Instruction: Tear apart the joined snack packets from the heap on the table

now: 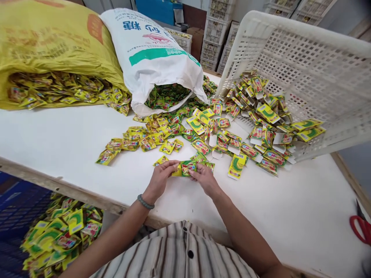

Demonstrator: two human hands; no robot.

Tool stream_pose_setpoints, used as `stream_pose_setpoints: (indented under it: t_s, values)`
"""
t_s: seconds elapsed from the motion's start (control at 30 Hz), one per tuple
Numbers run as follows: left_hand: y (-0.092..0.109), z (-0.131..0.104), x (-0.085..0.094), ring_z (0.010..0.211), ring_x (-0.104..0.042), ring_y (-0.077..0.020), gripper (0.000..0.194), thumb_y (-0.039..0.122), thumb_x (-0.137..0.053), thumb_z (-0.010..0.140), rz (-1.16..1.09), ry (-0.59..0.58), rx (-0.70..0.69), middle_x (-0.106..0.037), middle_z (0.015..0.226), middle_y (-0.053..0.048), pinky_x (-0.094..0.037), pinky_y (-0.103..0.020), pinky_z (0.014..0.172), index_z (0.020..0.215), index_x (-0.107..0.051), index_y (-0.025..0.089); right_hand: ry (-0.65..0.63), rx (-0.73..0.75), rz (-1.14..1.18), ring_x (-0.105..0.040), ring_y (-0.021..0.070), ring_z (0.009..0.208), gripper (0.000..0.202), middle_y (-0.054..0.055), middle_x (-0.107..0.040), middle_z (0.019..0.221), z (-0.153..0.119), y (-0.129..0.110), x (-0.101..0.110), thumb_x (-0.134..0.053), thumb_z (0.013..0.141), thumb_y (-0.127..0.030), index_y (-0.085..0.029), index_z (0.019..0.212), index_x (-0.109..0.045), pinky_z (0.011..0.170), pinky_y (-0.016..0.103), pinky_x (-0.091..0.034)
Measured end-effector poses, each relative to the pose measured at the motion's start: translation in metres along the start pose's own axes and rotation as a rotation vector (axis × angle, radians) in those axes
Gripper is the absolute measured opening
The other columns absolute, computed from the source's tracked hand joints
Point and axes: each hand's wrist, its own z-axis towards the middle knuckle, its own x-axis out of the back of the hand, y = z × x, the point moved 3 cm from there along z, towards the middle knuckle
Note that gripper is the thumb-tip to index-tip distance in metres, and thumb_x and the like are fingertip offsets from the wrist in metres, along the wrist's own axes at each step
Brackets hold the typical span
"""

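My left hand (164, 176) pinches a small yellow packet (177, 170) over the table's near side. Right beside it, a green packet (188, 167) is gripped by the thumb and fingers of my right hand (206, 178). The two packets meet edge to edge between my hands. Just beyond lie loose yellow packets (148, 143) and green packets (189, 134). To the right of my hands, a flat yellow carton (237, 165) with a green pattern rests on the white table (174, 204). Parts of both held packets are hidden by my fingers.
A white plastic crate (333, 69) lies tipped, spilling small cartons (268, 112). Open-mouthed, a yellow sack (58, 42) and a white sack (153, 42) hold packets. Red-handled scissors (361, 227) are at the right edge. A blue crate (17, 216) with filled cartons stands below left.
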Motion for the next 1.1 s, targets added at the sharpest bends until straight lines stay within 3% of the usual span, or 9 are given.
stream_pose_setpoints:
  t_s: [0.2, 0.3, 0.43, 0.57, 0.7, 0.9, 1.0, 1.1]
  values:
    - [0.003, -0.003, -0.009, 0.066, -0.061, -0.0146, 0.050, 0.032, -0.087, 0.048, 0.001, 0.000, 0.006, -0.065, 0.071, 0.002, -0.049, -0.028, 0.066, 0.088, -0.062, 0.016, 0.005, 0.040, -0.036, -0.053, 0.0130, 0.056, 0.033, -0.003, -0.059, 0.059, 0.000, -0.001, -0.004, -0.071, 0.070, -0.051, -0.021, 0.070, -0.059, 0.056, 0.027, -0.047]
    - [0.008, -0.003, -0.015, 0.066, -0.062, -0.0149, 0.053, 0.034, -0.085, 0.050, 0.015, -0.023, -0.021, -0.062, 0.069, 0.005, -0.049, -0.028, 0.065, 0.094, -0.058, 0.019, 0.046, 0.093, -0.072, -0.054, 0.0137, 0.061, 0.034, -0.003, -0.061, 0.063, -0.002, -0.010, 0.000, -0.070, 0.072, -0.053, -0.020, 0.074, -0.063, 0.056, 0.025, -0.047]
    - [0.016, 0.000, -0.030, 0.068, -0.062, -0.0153, 0.051, 0.034, -0.082, 0.054, 0.010, -0.074, -0.050, -0.062, 0.068, 0.005, -0.049, -0.028, 0.067, 0.097, -0.060, 0.018, 0.042, 0.058, -0.057, -0.054, 0.0129, 0.061, 0.033, -0.002, -0.063, 0.068, -0.004, -0.017, 0.001, -0.070, 0.072, -0.051, -0.018, 0.078, -0.066, 0.057, 0.025, -0.046]
    - [0.017, 0.008, -0.044, 0.060, -0.058, -0.0138, 0.059, 0.036, -0.082, 0.058, 0.099, -0.094, -0.098, -0.055, 0.055, 0.008, -0.045, -0.026, 0.061, 0.110, -0.062, 0.017, 0.185, 0.092, -0.162, -0.054, 0.0137, 0.059, 0.029, -0.001, -0.062, 0.064, -0.003, -0.025, 0.013, -0.071, 0.070, -0.047, -0.018, 0.071, -0.067, 0.058, 0.026, -0.044]
    - [0.005, 0.014, -0.041, 0.076, -0.066, -0.0188, 0.073, 0.043, -0.083, 0.060, 0.149, -0.105, -0.072, -0.071, 0.076, -0.001, -0.050, -0.029, 0.068, 0.122, -0.055, 0.018, 0.334, 0.133, -0.106, -0.063, 0.0182, 0.071, 0.031, 0.002, -0.071, 0.078, -0.009, -0.038, 0.051, -0.071, 0.071, -0.046, -0.018, 0.084, -0.072, 0.070, 0.031, -0.050]
    - [-0.008, 0.018, -0.032, 0.076, -0.070, -0.0213, 0.055, 0.051, -0.081, 0.061, 0.161, -0.189, 0.078, -0.074, 0.084, -0.008, -0.055, -0.034, 0.074, 0.100, -0.063, 0.016, 0.893, 0.081, 0.048, -0.068, 0.0227, 0.081, 0.046, 0.006, -0.073, 0.092, -0.046, -0.025, 0.149, -0.077, 0.059, -0.043, -0.017, 0.096, -0.067, 0.074, 0.035, -0.053]
    - [-0.006, 0.019, -0.037, 0.073, -0.070, -0.0194, 0.054, 0.053, -0.080, 0.062, 0.103, -0.210, 0.125, -0.074, 0.083, -0.008, -0.056, -0.032, 0.072, 0.096, -0.063, 0.015, 0.854, -0.060, -0.029, -0.068, 0.0250, 0.078, 0.042, 0.006, -0.073, 0.083, -0.052, -0.008, 0.160, -0.077, 0.058, -0.045, -0.016, 0.087, -0.067, 0.072, 0.036, -0.053]
    - [-0.003, 0.019, -0.041, 0.068, -0.069, -0.0165, 0.050, 0.053, -0.080, 0.063, 0.050, -0.224, 0.191, -0.074, 0.082, -0.007, -0.055, -0.029, 0.068, 0.091, -0.064, 0.015, 0.712, -0.038, -0.170, -0.067, 0.0254, 0.077, 0.040, 0.006, -0.072, 0.081, -0.043, -0.002, 0.143, -0.072, 0.065, -0.048, -0.016, 0.087, -0.067, 0.071, 0.037, -0.053]
